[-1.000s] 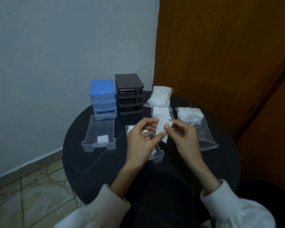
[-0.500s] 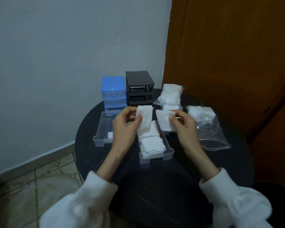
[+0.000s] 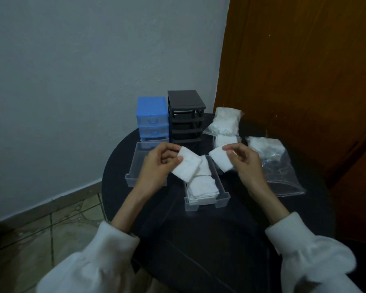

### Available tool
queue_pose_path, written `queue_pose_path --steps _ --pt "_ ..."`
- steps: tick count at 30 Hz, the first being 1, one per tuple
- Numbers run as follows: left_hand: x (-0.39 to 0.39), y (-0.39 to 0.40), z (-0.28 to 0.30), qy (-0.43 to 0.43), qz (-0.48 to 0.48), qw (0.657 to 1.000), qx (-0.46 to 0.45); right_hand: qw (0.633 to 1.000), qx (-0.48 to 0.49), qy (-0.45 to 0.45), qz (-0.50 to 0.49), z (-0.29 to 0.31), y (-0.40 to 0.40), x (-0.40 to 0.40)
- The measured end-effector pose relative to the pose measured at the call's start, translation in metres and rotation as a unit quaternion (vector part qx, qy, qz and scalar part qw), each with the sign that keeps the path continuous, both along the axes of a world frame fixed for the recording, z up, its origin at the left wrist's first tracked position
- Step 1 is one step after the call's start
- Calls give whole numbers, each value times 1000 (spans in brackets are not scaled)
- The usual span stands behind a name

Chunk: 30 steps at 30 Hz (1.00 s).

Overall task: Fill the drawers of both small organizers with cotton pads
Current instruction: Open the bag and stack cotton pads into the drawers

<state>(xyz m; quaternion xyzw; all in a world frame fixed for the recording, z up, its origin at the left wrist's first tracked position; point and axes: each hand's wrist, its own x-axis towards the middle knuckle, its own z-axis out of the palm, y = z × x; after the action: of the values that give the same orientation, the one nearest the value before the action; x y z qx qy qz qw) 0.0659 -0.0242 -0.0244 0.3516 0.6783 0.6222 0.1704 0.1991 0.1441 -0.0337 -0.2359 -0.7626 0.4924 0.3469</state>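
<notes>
a: so, where are we? the left hand (image 3: 156,166) pinches one cotton pad (image 3: 186,167) by its upper corner, thumb on top, and the right hand (image 3: 244,163) pinches a second pad (image 3: 220,160) the same way. both pads hang just above the clear drawer (image 3: 206,200) in the middle of the table (image 3: 199,240).

b: and that drawer already has pads in it?

a: yes, a loose white stack, near the front. another clear drawer (image 3: 138,163) lies to the left, mostly behind the left hand. the blue organizer (image 3: 152,119) and the black organizer (image 3: 186,121) stand at the back, with bags of pads (image 3: 225,122) to the right.

b: how would you place these two well?

a: i'd lay each pad flat, square to the drawer walls, on the stack or behind it, one hand at a time. they look soft, so a corner pinch may let them fold; i'd lower until the pad rests, then let go. the stack should stay below the rim or the drawer may jam going back.

b: what differs from half a second ago?

a: the hands have moved further apart, and the pads now hang tilted outward rather than nearly side by side. a second ago both hands worked on one bundle together; now each has its own pad.
</notes>
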Motion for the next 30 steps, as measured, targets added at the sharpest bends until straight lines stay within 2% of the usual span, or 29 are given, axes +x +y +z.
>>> queue_pose_path --steps 6,9,19,24,30 --pt "15 11 -5 20 -90 994 -59 1000 11 -11 7 -3 1 -2" --pt "21 17 -10 46 -105 989 -92 1000 7 -17 5 -6 3 -4" --pt "27 22 -15 209 -66 965 -143 999 -14 -35 22 -6 1 -5" --pt "27 25 -22 295 -40 940 -165 999 -16 -29 27 -8 3 -5" --pt "29 20 -25 341 0 923 -180 999 -12 -7 36 -5 9 -10"
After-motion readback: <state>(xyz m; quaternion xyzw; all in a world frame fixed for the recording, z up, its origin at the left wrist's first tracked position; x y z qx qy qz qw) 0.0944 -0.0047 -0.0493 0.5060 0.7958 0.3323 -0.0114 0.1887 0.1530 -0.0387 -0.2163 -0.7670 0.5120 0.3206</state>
